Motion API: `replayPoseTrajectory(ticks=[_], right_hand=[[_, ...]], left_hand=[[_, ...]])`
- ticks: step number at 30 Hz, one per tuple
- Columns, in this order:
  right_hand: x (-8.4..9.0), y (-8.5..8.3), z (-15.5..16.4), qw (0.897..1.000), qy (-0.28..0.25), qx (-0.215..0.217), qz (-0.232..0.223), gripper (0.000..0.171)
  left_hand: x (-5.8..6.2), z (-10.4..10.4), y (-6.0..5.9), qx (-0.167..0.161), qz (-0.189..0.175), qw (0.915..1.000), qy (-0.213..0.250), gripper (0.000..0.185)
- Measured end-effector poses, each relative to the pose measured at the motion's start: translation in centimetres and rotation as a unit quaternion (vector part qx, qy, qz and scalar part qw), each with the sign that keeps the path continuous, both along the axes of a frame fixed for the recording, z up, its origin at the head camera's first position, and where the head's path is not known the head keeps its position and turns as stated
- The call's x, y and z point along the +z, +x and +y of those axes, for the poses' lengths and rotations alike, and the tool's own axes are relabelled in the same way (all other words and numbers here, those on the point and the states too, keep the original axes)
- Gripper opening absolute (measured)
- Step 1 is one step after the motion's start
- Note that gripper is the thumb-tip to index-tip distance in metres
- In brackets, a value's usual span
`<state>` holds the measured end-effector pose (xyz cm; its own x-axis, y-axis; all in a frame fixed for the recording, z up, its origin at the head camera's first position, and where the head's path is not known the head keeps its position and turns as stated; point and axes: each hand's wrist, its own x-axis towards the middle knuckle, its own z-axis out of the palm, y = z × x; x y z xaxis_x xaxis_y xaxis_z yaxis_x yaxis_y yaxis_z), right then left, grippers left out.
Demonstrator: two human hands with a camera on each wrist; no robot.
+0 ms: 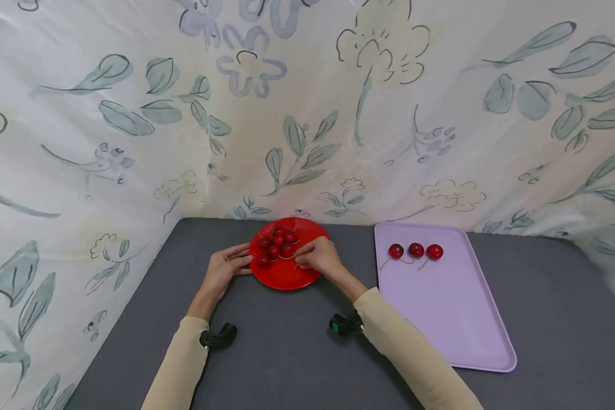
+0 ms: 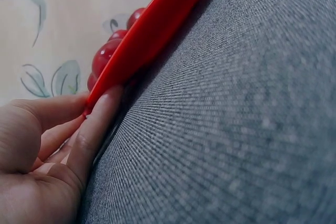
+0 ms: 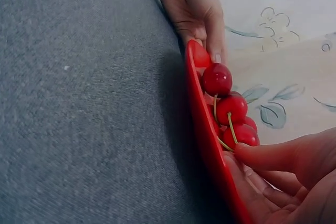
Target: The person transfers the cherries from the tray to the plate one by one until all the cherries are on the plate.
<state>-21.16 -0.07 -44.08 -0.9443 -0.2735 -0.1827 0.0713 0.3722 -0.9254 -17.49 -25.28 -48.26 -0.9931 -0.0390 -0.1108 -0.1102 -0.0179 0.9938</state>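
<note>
A round red plate (image 1: 285,280) lies on the dark grey table, with several red cherries (image 1: 278,242) heaped on its left part. At its left rim, my left hand (image 1: 224,270) pinches the edge between thumb and fingers, as the left wrist view (image 2: 58,150) shows. Over the plate's right side is my right hand (image 1: 319,256). In the right wrist view its thumb and fingertips (image 3: 252,153) pinch the thin green stem of a cherry (image 3: 245,135) that sits among the others. The ends of the right fingers are partly hidden.
To the right lies a lilac rectangular tray (image 1: 456,319), with three stemmed cherries (image 1: 415,250) in a row near its far end. The right forearm passes over the tray's near left corner. A floral cloth (image 1: 297,114) hangs behind the dark grey table (image 1: 282,353).
</note>
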Motion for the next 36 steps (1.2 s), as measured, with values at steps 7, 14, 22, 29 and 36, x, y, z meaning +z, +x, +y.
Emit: replayPoseTrajectory(ticks=[7, 14, 22, 29, 36], right_hand=[[1.2, 0.0, 1.0, 1.000, 0.011, -0.005, 0.004, 0.015], [2.6, 0.0, 3.7, 1.000, -0.001, -0.009, 0.021, 0.018], [3.5, -0.2, 8.2, 0.997, -0.063, -0.019, 0.031, 0.026], [4.7, 0.0, 12.9, 0.998, -0.024, -0.041, 0.052, 0.034], [4.9, 0.3, 18.9, 0.993, 0.037, -0.098, 0.050, 0.042]], left_hand=[[0.4, -0.1, 0.0, 0.007, -0.013, 0.9999, -0.005, 0.049], [1.7, 0.3, 0.7, -0.006, -0.016, 0.9999, 0.001, 0.048], [0.8, -0.1, 0.2, -0.002, -0.005, 1.0000, -0.007, 0.049], [0.1, -0.4, -0.2, 0.001, -0.001, 0.9998, -0.021, 0.050], [0.0, -0.5, -0.3, -0.005, 0.009, 0.9998, -0.015, 0.048]])
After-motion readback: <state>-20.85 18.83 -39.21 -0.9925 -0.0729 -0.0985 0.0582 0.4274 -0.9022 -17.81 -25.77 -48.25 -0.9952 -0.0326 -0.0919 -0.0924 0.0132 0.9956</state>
